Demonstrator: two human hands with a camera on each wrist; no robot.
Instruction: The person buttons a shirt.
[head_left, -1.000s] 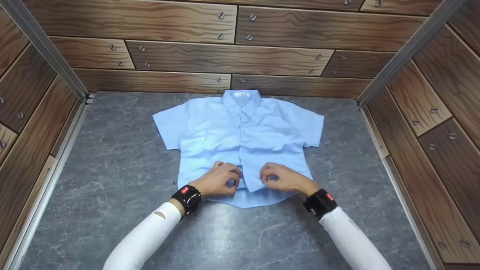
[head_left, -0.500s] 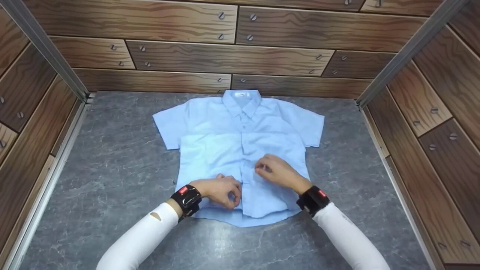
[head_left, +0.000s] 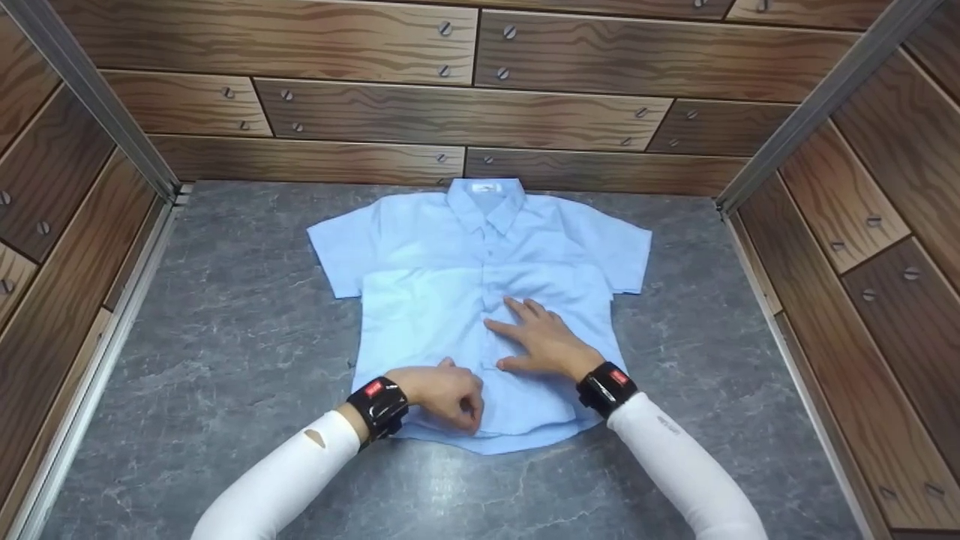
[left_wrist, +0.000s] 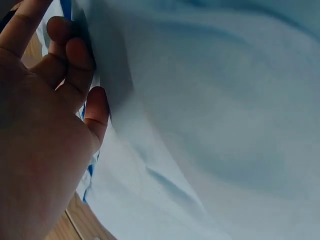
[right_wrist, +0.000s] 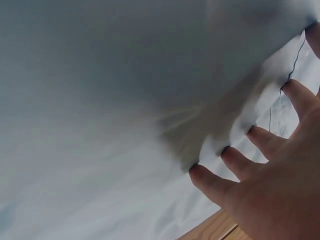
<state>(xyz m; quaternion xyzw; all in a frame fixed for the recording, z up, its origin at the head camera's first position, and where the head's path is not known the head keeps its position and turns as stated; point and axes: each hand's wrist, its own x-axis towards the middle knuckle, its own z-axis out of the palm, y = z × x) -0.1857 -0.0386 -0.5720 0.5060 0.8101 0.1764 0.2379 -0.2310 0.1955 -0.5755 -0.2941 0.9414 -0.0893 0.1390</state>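
A light blue short-sleeved shirt [head_left: 420, 307] lies front side up and spread out, its collar at the far end and its hem toward me. My left hand [head_left: 442, 394] is at the lower front, thumb and forefinger pinching the cloth by the bottom of the button strip. In the left wrist view the other fingers [left_wrist: 80, 60] curl loosely beside the cloth; the pinch itself is hidden there. My right hand [head_left: 547, 341] rests on the shirt's right front panel with its fingers spread. In the right wrist view, its fingertips [right_wrist: 201, 175] press into the fabric.
The shirt lies on a grey marbled tabletop [head_left: 240, 330]. Wood-patterned panels [head_left: 465, 112] wall in the back and both sides, with metal rails [head_left: 82, 97] at the corners. The collar reaches close to the back wall.
The front hem has come down toward me, drawn by my left hand. My right hand has left the hem, moved up and inward, and spread its fingers on the shirt.
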